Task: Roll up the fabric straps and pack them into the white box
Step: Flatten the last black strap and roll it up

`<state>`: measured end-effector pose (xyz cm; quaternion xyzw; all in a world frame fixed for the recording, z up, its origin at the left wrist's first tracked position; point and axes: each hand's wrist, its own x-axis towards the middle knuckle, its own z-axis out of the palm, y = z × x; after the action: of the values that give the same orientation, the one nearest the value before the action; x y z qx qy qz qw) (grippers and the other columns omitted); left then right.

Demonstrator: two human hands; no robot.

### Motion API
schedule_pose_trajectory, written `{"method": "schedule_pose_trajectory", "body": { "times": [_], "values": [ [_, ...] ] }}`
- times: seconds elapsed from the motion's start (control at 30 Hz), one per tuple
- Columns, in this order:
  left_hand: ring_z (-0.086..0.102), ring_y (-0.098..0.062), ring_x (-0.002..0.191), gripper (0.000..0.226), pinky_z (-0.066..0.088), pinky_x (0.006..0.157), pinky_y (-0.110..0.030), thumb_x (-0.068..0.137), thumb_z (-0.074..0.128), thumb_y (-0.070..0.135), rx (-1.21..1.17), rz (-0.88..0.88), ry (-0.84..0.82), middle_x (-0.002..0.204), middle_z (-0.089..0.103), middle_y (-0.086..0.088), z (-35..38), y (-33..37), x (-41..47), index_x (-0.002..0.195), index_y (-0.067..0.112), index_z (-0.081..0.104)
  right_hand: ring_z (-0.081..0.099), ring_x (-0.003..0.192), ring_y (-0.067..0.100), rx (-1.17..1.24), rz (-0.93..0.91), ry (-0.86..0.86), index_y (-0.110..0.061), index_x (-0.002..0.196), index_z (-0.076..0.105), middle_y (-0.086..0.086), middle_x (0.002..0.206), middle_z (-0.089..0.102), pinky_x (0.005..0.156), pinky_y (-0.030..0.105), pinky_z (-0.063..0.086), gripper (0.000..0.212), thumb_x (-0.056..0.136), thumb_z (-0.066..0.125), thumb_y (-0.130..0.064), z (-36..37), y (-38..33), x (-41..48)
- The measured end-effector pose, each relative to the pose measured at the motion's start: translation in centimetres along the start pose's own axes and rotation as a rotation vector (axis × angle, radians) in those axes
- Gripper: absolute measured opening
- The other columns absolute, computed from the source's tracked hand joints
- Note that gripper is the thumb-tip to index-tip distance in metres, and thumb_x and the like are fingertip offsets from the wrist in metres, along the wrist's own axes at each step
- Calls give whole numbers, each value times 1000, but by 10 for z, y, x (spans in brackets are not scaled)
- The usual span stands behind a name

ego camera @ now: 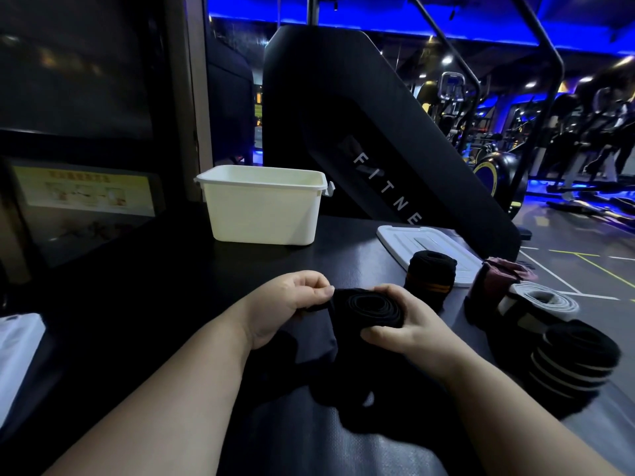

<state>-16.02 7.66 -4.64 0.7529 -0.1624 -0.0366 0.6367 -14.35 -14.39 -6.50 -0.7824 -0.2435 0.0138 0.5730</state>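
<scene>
Dark tabletop, gym setting: a black strap roll is gripped near centre by the right hand, its outer end pinched by the left hand. A loose tail seems to trail nearward, poorly lit. The white box stands farther back; a lid and other rolled straps lie to the right.

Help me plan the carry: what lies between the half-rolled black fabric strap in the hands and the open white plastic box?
Head view: only bare dark tabletop lies between the black fabric strap and the white plastic box.
</scene>
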Motion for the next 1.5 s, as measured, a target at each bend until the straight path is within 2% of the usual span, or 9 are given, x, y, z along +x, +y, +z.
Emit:
{"method": "schedule_pose_trajectory", "body": {
  "times": [0.13, 0.33, 0.53, 0.63, 0.73, 0.87, 1.1, 1.27, 1.5],
  "values": [
    [41, -1, 59, 10, 30, 59, -21, 77, 59, 32, 24, 0, -28, 66, 50, 10, 1, -3, 0, 72, 24, 57, 65, 87, 4, -81, -9, 90, -22, 102, 59, -4, 91, 70, 82, 23, 51, 62, 47, 82, -42, 3, 1, 0],
    [47, -8, 72, 10, 32, 74, -31, 80, 60, 28, 13, 7, -117, 75, 55, 7, 7, -7, 0, 71, 29, 63, 60, 77, -8, -121, -20, 176, -23, 101, 53, -5, 90, 66, 74, 12, 47, 52, 64, 89, -11, 7, 2, 0],
    [50, -2, 71, 3, 40, 71, -14, 80, 62, 20, -34, 68, -162, 74, 55, 7, 11, -8, 0, 79, 18, 61, 66, 88, 8, -100, -12, 234, -27, 109, 53, -1, 98, 68, 84, 27, 53, 61, 62, 91, -21, 8, 6, 2],
    [47, -13, 78, 5, 38, 77, -24, 82, 62, 27, 0, 42, -117, 79, 53, -1, 13, -12, 3, 82, 22, 64, 66, 94, 7, -102, 13, 259, -31, 114, 57, -4, 102, 68, 88, 26, 52, 64, 60, 91, -30, 8, 5, 4],
    [40, -20, 76, 9, 36, 71, -32, 82, 60, 36, 63, 6, -58, 79, 50, -2, 13, -17, 6, 81, 28, 63, 67, 99, 5, -14, 70, 129, -27, 116, 60, -5, 106, 70, 82, 15, 50, 68, 56, 92, -30, 1, 1, 3],
    [38, -20, 74, 11, 35, 70, -33, 82, 58, 40, 96, 23, -35, 78, 48, 0, 12, -18, 8, 80, 30, 61, 61, 118, 21, 242, 107, -78, -20, 123, 63, 8, 122, 67, 97, 36, 49, 69, 57, 85, -18, -18, 7, -1],
    [53, -13, 79, 28, 44, 76, -27, 75, 69, 36, 102, 16, -98, 82, 59, 0, 9, -18, 8, 95, 17, 61, 60, 119, 11, 109, 115, -92, -34, 135, 51, -3, 125, 65, 101, 36, 47, 89, 54, 87, -26, -16, 7, -1],
    [54, -13, 77, 24, 45, 74, -27, 75, 71, 34, 115, 10, -106, 80, 61, 1, 8, -18, 8, 93, 21, 61, 65, 104, 11, 102, 64, -166, -28, 116, 63, -3, 110, 72, 91, 26, 52, 57, 64, 79, -10, -11, -1, -5],
    [50, -7, 66, 16, 40, 68, -23, 78, 75, 30, 204, 74, 49, 70, 56, 4, 13, -19, 11, 78, 23, 61, 66, 101, 9, 8, 30, -78, -28, 112, 62, -6, 106, 72, 88, 25, 52, 56, 60, 83, -19, -8, 0, -2]
  ]
}}
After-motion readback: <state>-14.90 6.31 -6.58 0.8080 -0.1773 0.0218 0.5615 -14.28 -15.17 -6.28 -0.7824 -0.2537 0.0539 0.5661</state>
